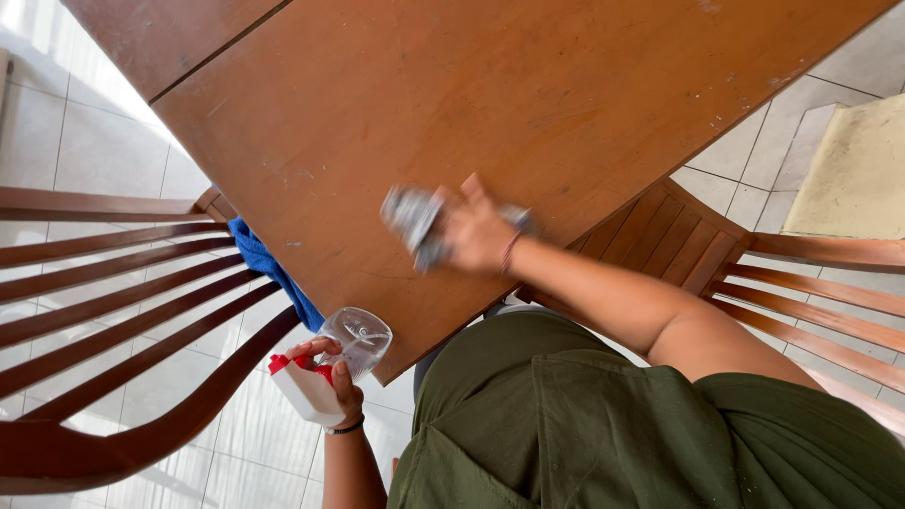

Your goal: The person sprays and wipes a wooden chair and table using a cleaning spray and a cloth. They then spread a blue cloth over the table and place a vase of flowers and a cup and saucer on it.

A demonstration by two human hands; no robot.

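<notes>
Wooden table (528,85) over pale tiles, my right hand (476,231) clutching a blurred grey cloth (415,221) on it, my left hand (335,377) gripping a clear spray bottle (349,344), blue rag (269,264) at the edge.

Your right hand (476,231) is out over the table, close to its near edge, palm down and blurred with motion, fingers closed around what it holds. A thin band sits on that wrist. Your right forearm runs back from the hand toward your body at a slant, elbow bent, the upper arm disappearing into a dark green sleeve at the right. Your left hand (332,377) hangs lower, just off the table's near corner, fingers curled tight in a grip, thumb side up. A dark band circles that wrist too. Your left forearm comes straight up from the bottom edge of view, held close beside your torso.
</notes>
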